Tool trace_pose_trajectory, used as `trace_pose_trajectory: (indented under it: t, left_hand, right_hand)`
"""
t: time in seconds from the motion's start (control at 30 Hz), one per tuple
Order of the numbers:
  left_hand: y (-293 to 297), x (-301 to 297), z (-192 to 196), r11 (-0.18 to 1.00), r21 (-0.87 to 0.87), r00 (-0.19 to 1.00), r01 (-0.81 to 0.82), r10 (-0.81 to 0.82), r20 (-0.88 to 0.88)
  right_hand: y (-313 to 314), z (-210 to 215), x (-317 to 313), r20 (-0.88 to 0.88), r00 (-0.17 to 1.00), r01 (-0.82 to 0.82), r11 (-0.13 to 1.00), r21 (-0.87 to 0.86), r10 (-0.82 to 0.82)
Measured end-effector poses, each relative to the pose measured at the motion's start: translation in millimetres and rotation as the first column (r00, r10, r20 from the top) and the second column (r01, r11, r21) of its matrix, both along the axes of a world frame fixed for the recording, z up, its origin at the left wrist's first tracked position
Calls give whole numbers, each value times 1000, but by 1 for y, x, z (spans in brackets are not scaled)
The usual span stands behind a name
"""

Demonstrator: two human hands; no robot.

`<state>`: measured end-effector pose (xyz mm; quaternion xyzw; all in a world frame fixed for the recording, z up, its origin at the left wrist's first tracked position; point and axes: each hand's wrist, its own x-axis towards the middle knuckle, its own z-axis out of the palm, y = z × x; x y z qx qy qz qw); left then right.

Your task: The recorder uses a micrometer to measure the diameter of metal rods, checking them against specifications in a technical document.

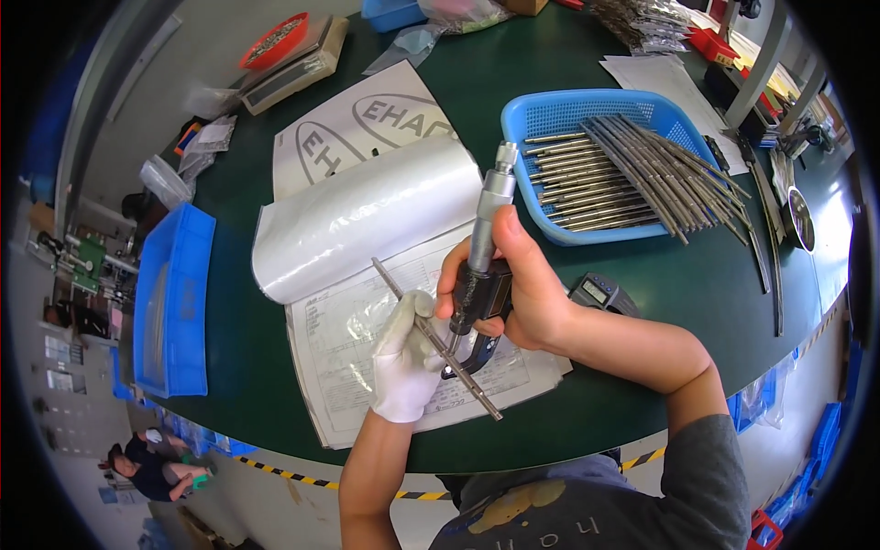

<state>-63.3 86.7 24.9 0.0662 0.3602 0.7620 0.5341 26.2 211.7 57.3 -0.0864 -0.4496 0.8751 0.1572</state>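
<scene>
My left hand, in a white glove, grips a long thin metal rod that slants from upper left to lower right. My bare right hand holds a digital micrometer upright, its silver thimble pointing up. The micrometer's black frame closes over the rod just right of my gloved fingers. Both hands hover above an open binder of plastic-sleeved paper sheets on the dark green table.
A blue mesh basket with several metal rods sits at the upper right. A digital caliper lies right of my hand. A blue bin stands left, a red bowl and a scale behind. The table's front edge is near.
</scene>
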Motion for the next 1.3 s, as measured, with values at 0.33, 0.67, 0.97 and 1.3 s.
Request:
trace_pose_trajectory:
  t: [0.33,0.67,0.97,1.3]
  left_hand:
    - [-2,-1,-1,1000,-27,1000,6,-6,-7]
    - [-4,-3,-8,998,25,998,56,-57,20]
    - [-2,3,5,998,-64,996,-6,11,85]
    - [4,3,-1,996,-75,993,-42,49,103]
  right_hand:
    - [-1,8,1,-65,998,-7,999,-33,5]
    - [0,6,2,-156,988,-15,999,31,20]
    - [0,3,3,-53,998,-30,999,30,32]
    - [5,3,4,-96,994,-47,999,-6,46]
